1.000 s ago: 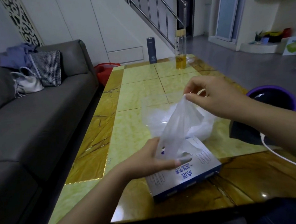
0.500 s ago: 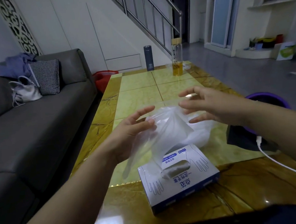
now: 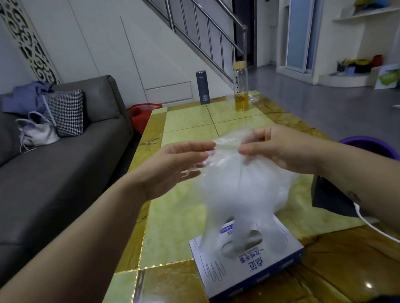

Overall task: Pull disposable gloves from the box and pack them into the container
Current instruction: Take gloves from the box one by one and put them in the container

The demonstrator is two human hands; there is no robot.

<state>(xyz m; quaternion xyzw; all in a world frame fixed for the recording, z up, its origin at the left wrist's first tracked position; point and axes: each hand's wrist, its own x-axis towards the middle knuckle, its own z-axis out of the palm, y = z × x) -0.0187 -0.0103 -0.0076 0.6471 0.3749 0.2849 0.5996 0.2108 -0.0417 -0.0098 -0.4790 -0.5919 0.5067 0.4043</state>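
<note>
One glove is out and spread between the two hands above the counter, so the step in hand looks like the carry from box to container. Its lower end hangs down to the slot of the box, which sits below both hands, nearer the person. The left hand is nearly flat, its fingers straight, and the thumb appears to nip the glove's upper edge against them. The right hand is more closed, its fingers curled in, and pinches the same edge just beside the left hand's fingertips. The container itself cannot be made out behind the film. A whitish heap under the right hand is probably gloves already packed there. Next, the glove likely needs gathering and lowering onto that heap, lifted first so its tail clears the box.
</note>
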